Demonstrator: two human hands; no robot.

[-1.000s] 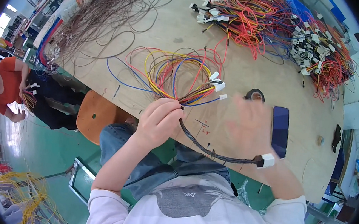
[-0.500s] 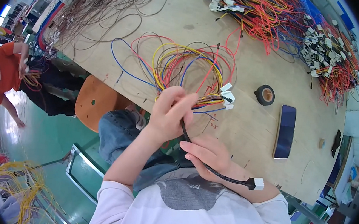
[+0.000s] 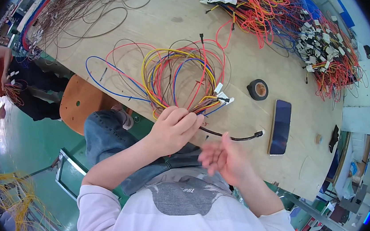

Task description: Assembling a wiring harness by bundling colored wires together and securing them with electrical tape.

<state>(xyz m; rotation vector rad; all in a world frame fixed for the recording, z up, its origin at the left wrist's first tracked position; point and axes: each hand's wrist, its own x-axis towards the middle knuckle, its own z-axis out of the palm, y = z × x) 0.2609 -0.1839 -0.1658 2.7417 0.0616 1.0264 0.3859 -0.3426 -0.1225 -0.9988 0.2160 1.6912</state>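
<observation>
Left hand (image 3: 173, 131) round wire harness (image 3: 153, 95), right hand (image 3: 226, 158) released by table edge (image 3: 288, 178), slim gap between harness and phone (image 3: 280, 127).

bright | glare on floor (image 3: 2, 136), left | right hand (image 3: 230, 161) blurred | edges bowed

The left hand (image 3: 174, 130) hides part of a wire coil (image 3: 158, 96) beneath it while the right hand (image 3: 228, 160) blurs alongside.
</observation>
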